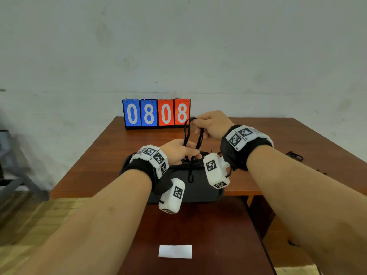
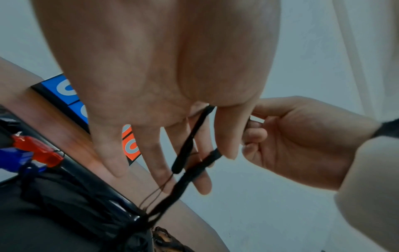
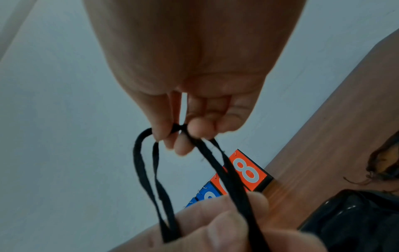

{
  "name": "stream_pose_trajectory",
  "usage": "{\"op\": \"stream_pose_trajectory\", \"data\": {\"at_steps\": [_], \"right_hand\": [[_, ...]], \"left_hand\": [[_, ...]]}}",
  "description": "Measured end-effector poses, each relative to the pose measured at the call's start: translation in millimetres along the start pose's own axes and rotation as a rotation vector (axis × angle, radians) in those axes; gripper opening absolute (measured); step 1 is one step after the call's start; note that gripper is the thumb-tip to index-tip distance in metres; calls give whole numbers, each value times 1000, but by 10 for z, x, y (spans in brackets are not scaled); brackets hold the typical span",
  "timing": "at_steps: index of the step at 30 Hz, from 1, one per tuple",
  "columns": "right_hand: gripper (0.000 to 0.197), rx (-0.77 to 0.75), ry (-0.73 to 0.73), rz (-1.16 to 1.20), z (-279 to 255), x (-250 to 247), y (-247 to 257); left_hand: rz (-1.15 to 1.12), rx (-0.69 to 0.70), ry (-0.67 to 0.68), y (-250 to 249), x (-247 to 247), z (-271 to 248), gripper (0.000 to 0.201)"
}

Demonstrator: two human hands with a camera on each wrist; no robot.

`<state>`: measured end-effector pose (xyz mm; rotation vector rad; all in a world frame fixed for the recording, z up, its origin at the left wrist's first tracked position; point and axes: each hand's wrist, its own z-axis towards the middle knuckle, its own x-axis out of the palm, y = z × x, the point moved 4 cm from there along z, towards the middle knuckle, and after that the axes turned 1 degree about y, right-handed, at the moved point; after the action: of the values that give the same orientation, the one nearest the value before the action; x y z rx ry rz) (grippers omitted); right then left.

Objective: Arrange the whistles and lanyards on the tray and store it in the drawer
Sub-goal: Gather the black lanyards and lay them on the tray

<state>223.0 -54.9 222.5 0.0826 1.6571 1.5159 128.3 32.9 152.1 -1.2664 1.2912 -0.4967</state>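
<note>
Lanyard [image 1: 187,133], black and looped, is stretched between two hands above a dark tray [image 1: 198,192] at the near edge of a brown wooden table [image 1: 278,135]. The right hand [image 1: 211,125] pinches the cord's top loop between thumb and fingertips; lower down, the left hand [image 1: 178,150] pinches the strands against its thumb, its other fingers mostly straight. More black cord is piled on the tray, and in the left wrist view a red whistle [image 2: 36,150] and a blue whistle [image 2: 13,159] lie on it side by side, touching. A flip scoreboard [image 1: 156,113] reading 08 in blue and 08 in red stands at the table's far edge, against a plain pale wall [image 1: 178,46]. A darker cord [image 1: 295,155] lies on the table right of the tray. A white label [image 1: 175,251] sits on the brown surface nearest the camera, with light wood flooring [image 1: 39,215] to the left.
</note>
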Motion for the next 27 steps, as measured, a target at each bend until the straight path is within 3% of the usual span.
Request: {"op": "stream_pose_trajectory", "data": {"at_steps": [4, 6, 11, 23, 27], "right_hand": [[25, -31, -33, -99, -4, -26, -5], [21, -31, -34, -119, -5, -15, -12], [31, -23, 5, -263, -20, 22, 15], [31, 86, 62, -308, 116, 43, -175], [32, 118, 43, -331, 118, 28, -252]], "left_hand": [[-68, -44, 66, 65, 22, 3, 22], [-91, -48, 82, 70, 25, -13, 19], [-131, -40, 127, 68, 52, -51, 16], [-227, 41, 81, 13, 32, -54, 6], [-135, -19, -22, 87, -36, 4, 19]]}}
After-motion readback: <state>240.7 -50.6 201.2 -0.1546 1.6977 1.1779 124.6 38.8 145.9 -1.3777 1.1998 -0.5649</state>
